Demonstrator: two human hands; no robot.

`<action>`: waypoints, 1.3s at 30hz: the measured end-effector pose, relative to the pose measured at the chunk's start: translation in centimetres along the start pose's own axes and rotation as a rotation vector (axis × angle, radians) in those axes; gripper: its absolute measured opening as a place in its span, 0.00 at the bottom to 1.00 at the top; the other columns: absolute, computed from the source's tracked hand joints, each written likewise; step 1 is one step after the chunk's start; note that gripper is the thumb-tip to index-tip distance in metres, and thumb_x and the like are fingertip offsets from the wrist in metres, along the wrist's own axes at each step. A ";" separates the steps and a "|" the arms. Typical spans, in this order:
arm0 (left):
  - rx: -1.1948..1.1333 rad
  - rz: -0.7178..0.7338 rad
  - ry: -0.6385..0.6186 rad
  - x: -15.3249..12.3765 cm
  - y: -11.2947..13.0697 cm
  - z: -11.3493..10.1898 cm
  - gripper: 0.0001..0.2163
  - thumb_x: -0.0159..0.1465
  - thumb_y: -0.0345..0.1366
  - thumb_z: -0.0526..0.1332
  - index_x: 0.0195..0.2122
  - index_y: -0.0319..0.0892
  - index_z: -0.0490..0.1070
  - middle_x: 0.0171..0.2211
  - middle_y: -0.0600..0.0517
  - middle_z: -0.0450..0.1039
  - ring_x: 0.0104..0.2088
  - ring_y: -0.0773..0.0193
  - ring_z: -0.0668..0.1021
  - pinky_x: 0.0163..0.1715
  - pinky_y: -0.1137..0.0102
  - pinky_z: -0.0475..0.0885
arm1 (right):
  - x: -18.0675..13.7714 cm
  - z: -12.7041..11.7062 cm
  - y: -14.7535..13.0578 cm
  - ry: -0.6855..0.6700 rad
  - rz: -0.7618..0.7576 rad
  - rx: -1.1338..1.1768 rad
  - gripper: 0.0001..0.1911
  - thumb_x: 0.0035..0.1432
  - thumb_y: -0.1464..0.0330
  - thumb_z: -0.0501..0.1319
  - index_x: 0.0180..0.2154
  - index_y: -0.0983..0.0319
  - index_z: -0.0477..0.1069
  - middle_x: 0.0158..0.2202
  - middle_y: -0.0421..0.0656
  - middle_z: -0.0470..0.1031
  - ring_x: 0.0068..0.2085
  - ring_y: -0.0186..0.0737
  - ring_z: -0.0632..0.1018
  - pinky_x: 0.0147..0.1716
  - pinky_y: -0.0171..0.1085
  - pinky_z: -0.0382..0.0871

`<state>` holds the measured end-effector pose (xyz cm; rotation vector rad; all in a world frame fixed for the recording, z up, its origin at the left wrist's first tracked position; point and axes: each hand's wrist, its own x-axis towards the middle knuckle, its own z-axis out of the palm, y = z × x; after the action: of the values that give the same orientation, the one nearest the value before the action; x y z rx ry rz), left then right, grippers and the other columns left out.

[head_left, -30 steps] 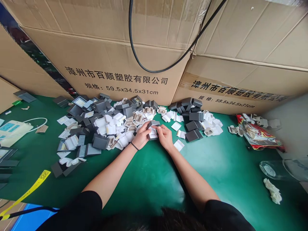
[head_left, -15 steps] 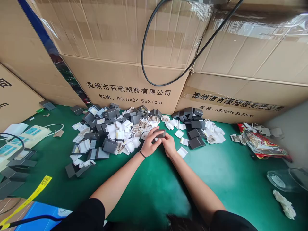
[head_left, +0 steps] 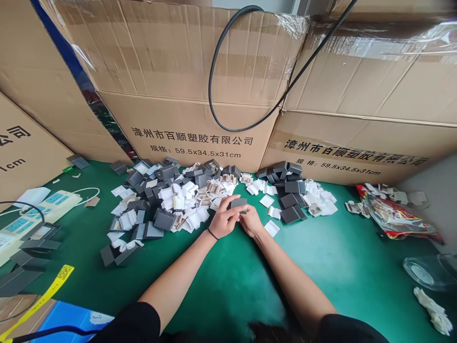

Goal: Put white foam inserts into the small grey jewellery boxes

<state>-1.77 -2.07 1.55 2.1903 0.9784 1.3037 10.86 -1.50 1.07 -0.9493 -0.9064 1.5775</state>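
My left hand (head_left: 222,222) is closed on a small dark grey box (head_left: 238,205), thumb at its near side and fingers over its far left edge. From the right, my right hand (head_left: 252,221) grips the same box at its lower right corner, its fingers curled and partly hidden. Beyond my left hand lies a heap of similar dark grey boxes (head_left: 163,219) mixed with white padded inserts (head_left: 178,196). To the right of my right hand are more dark boxes (head_left: 291,215), some opened flat, and loose white pieces (head_left: 272,227).
Large cardboard cartons (head_left: 193,119) stand along the back of the green table (head_left: 221,286), with a black cable loop (head_left: 210,85) hanging before them. A power strip (head_left: 46,209) lies left. At right are a red snack bag (head_left: 400,219), a clear plastic cup (head_left: 428,271) and crumpled tissue (head_left: 432,309).
The box has turned slightly in my hands, showing its flat top more. Both hands keep hold of it near the same spot. The whole view has shifted slightly.
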 end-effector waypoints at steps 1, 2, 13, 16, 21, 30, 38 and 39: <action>0.010 -0.004 0.004 0.0 0.0 0.0 0.16 0.64 0.35 0.51 0.49 0.52 0.72 0.57 0.48 0.60 0.56 0.54 0.64 0.55 0.55 0.61 | 0.0 0.0 0.0 -0.017 0.000 -0.020 0.12 0.36 0.69 0.64 0.27 0.62 0.66 0.23 0.36 0.68 0.23 0.29 0.66 0.22 0.31 0.64; 0.025 -0.006 0.011 0.0 -0.1 0.0 0.16 0.64 0.35 0.51 0.50 0.52 0.72 0.57 0.47 0.61 0.56 0.54 0.64 0.55 0.55 0.61 | 0.0 -0.1 0.0 -0.035 -0.007 -0.050 0.13 0.37 0.69 0.64 0.30 0.62 0.67 0.25 0.37 0.69 0.26 0.31 0.68 0.24 0.32 0.66; 0.201 -0.086 0.111 0.2 0.0 0.6 0.16 0.64 0.33 0.49 0.48 0.49 0.73 0.52 0.46 0.61 0.54 0.55 0.63 0.56 0.56 0.60 | 0.5 -0.3 0.3 -0.065 -0.095 -0.302 0.12 0.49 0.66 0.58 0.38 0.61 0.65 0.29 0.37 0.70 0.27 0.32 0.70 0.26 0.32 0.67; 0.155 -0.141 0.196 0.2 0.8 0.6 0.17 0.66 0.35 0.47 0.50 0.48 0.71 0.52 0.46 0.60 0.54 0.56 0.63 0.57 0.58 0.59 | 0.1 0.1 -0.1 -0.220 -0.075 -0.187 0.11 0.51 0.61 0.60 0.34 0.61 0.66 0.24 0.35 0.67 0.22 0.29 0.67 0.23 0.31 0.65; 0.084 -0.101 0.263 1.3 2.3 1.2 0.18 0.67 0.39 0.46 0.51 0.47 0.71 0.52 0.46 0.58 0.56 0.55 0.63 0.58 0.59 0.58 | 0.5 -1.0 -2.4 -0.257 -0.242 -0.276 0.17 0.47 0.56 0.64 0.35 0.61 0.68 0.29 0.38 0.68 0.28 0.31 0.70 0.28 0.34 0.70; -0.042 0.039 0.141 10.4 5.8 8.8 0.16 0.65 0.37 0.49 0.49 0.49 0.73 0.51 0.46 0.61 0.55 0.54 0.62 0.58 0.58 0.55 | -0.6 -10.2 -12.5 0.089 -0.598 -0.910 0.10 0.53 0.64 0.56 0.26 0.63 0.70 0.30 0.41 0.69 0.32 0.34 0.69 0.31 0.34 0.67; 0.064 0.027 -0.098 18.1 4.9 17.6 0.16 0.61 0.27 0.52 0.44 0.45 0.76 0.56 0.43 0.61 0.58 0.51 0.60 0.60 0.49 0.50 | -1.5 -19.1 -13.5 0.881 -0.408 -1.398 0.20 0.57 0.65 0.49 0.45 0.63 0.74 0.49 0.54 0.67 0.47 0.50 0.68 0.46 0.49 0.64; 0.112 0.006 -0.150 18.4 4.5 18.1 0.16 0.61 0.26 0.52 0.45 0.46 0.75 0.60 0.43 0.57 0.61 0.48 0.56 0.60 0.44 0.45 | -1.4 -19.6 -12.8 0.875 -0.323 -1.456 0.21 0.58 0.63 0.49 0.49 0.62 0.71 0.54 0.55 0.64 0.51 0.54 0.65 0.47 0.52 0.63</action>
<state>21.59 8.75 6.66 2.3379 1.0090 1.0930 33.79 1.11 4.99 -2.0695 -1.3737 -0.1087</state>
